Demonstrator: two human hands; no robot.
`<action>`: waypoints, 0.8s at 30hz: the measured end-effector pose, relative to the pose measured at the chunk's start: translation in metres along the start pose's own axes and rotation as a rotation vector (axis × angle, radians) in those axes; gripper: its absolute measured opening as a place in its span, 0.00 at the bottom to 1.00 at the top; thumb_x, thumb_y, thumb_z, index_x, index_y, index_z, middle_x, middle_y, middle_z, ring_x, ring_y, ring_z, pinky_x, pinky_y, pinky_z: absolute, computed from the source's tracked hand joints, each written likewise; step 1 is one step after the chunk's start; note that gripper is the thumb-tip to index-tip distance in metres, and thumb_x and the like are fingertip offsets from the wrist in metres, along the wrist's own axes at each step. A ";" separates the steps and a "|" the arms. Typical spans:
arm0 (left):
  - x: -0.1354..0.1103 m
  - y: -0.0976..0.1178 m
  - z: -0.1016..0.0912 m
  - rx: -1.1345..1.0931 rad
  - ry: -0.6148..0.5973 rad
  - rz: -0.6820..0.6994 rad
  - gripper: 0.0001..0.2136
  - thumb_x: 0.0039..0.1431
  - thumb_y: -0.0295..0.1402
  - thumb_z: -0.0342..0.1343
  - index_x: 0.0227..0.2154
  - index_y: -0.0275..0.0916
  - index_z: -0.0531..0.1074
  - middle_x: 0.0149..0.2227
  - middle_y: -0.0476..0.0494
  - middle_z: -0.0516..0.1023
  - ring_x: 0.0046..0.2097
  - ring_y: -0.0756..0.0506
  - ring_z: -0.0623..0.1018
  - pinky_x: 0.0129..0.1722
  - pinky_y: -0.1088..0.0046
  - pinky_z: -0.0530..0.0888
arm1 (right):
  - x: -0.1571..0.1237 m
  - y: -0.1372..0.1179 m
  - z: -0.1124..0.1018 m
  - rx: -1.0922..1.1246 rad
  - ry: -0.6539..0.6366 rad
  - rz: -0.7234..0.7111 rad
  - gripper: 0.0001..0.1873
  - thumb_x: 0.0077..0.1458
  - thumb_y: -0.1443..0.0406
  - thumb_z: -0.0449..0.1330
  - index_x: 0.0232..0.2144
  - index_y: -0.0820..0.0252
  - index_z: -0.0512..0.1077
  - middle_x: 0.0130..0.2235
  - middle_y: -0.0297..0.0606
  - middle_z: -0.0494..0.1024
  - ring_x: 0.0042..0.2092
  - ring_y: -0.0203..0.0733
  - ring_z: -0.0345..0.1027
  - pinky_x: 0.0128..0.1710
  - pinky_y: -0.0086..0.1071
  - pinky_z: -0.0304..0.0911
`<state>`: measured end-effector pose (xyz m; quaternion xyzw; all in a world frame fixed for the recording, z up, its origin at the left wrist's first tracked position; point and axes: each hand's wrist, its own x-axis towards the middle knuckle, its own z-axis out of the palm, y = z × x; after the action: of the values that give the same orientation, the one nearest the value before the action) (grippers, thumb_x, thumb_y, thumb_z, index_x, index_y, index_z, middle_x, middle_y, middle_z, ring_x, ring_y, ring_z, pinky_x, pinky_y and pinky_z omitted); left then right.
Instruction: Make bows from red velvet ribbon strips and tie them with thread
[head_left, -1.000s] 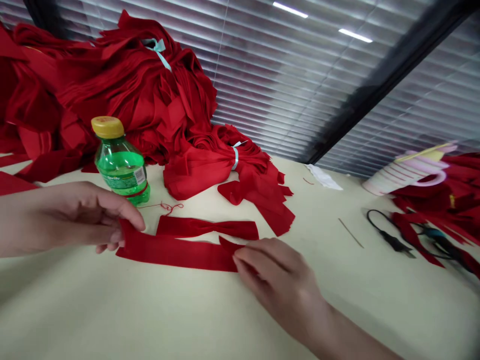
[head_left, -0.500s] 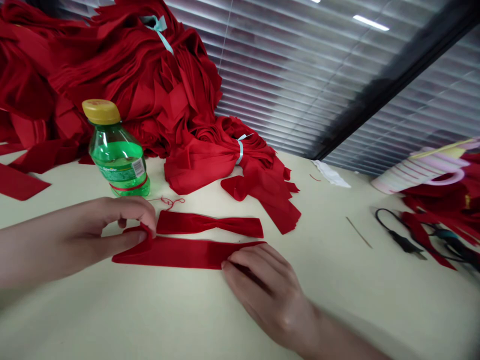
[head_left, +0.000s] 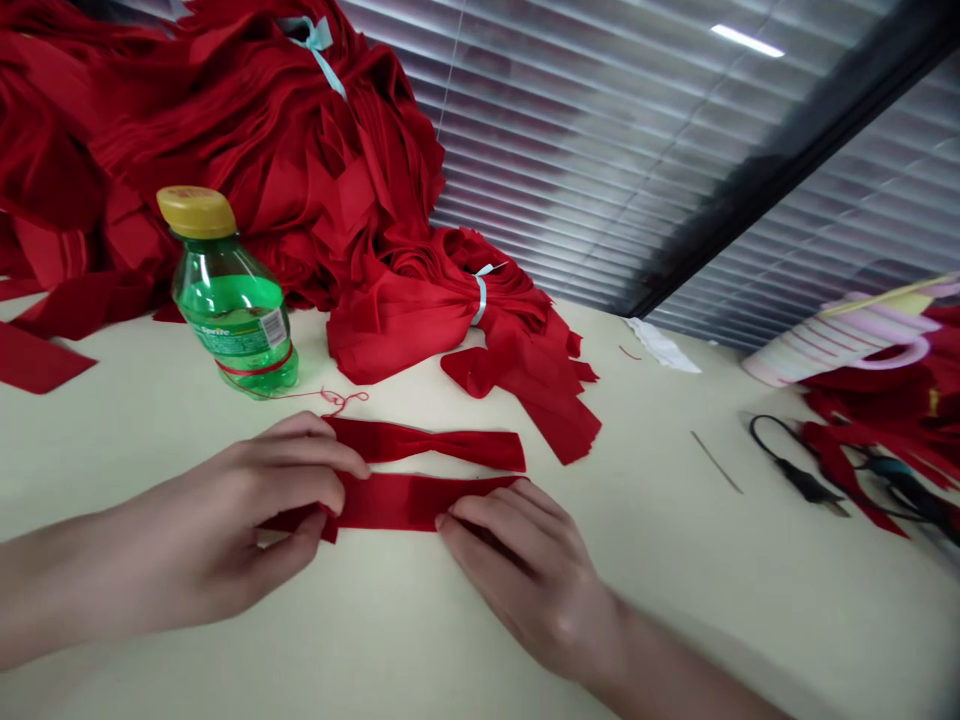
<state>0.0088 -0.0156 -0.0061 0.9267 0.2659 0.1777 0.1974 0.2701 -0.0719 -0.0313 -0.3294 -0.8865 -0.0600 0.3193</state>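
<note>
A flat red fabric strip (head_left: 386,503) lies across the table between my two hands. My left hand (head_left: 277,520) pinches its left end, which is folded over toward the middle; part of the fold is hidden under the fingers. At the other end, my right hand (head_left: 517,560) has its fingers closed on the strip, with the tip beneath them. Just behind lies a second red fabric piece (head_left: 435,443), narrowed at its middle like a bow, its left end near my left fingertips. Loose red thread (head_left: 343,400) curls beside it.
A green soda bottle (head_left: 236,325) with red thread wound round it stands behind my left hand. Tied bundles of red fabric (head_left: 420,310) pile up at the back. On the right are a striped mug (head_left: 832,340), a black cable (head_left: 802,480) and a thin stick (head_left: 716,462).
My left hand has moved right and turned over the strip, bringing its left end inward into a fold. My right hand has hardly moved.
</note>
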 end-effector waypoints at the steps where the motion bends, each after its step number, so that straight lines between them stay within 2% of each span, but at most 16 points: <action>1: 0.000 0.001 0.002 0.020 -0.033 0.032 0.09 0.57 0.24 0.49 0.33 0.45 0.69 0.48 0.53 0.73 0.50 0.48 0.70 0.51 0.74 0.66 | 0.000 0.000 0.000 0.000 -0.007 0.002 0.10 0.54 0.78 0.53 0.34 0.69 0.73 0.32 0.45 0.75 0.28 0.38 0.62 0.28 0.35 0.59; 3: -0.002 0.002 0.005 0.084 -0.111 0.107 0.12 0.59 0.22 0.47 0.39 0.44 0.69 0.53 0.52 0.70 0.56 0.48 0.66 0.56 0.72 0.62 | -0.001 0.000 0.001 0.003 -0.022 0.004 0.10 0.55 0.77 0.53 0.34 0.69 0.73 0.32 0.44 0.75 0.28 0.38 0.61 0.28 0.35 0.59; 7: -0.005 0.000 0.011 0.122 -0.130 0.224 0.15 0.60 0.21 0.46 0.46 0.41 0.67 0.58 0.48 0.66 0.61 0.45 0.59 0.58 0.70 0.61 | -0.001 0.000 0.003 0.015 -0.036 0.016 0.09 0.54 0.77 0.54 0.34 0.68 0.73 0.32 0.43 0.76 0.28 0.38 0.60 0.28 0.35 0.58; 15: -0.001 0.002 0.012 0.064 -0.243 0.136 0.10 0.62 0.23 0.45 0.41 0.43 0.67 0.56 0.53 0.67 0.57 0.44 0.62 0.56 0.66 0.63 | 0.001 -0.002 0.001 0.007 -0.058 0.010 0.09 0.54 0.77 0.54 0.34 0.69 0.74 0.31 0.44 0.76 0.29 0.39 0.60 0.29 0.35 0.59; 21: -0.002 0.001 0.014 0.136 -0.199 0.182 0.14 0.62 0.24 0.46 0.49 0.42 0.65 0.59 0.51 0.65 0.60 0.44 0.58 0.56 0.69 0.64 | -0.001 -0.002 0.001 0.002 -0.075 0.025 0.08 0.54 0.77 0.54 0.33 0.69 0.74 0.30 0.43 0.75 0.29 0.39 0.60 0.30 0.35 0.59; 24: -0.003 0.000 0.015 0.200 -0.174 0.208 0.13 0.62 0.25 0.47 0.49 0.41 0.67 0.60 0.50 0.64 0.60 0.42 0.59 0.56 0.66 0.64 | 0.001 -0.001 0.001 0.016 -0.092 0.022 0.09 0.55 0.77 0.53 0.33 0.69 0.74 0.30 0.43 0.75 0.30 0.39 0.61 0.31 0.36 0.61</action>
<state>0.0124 -0.0213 -0.0198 0.9761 0.1669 0.0890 0.1068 0.2683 -0.0717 -0.0316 -0.3390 -0.8970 -0.0341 0.2817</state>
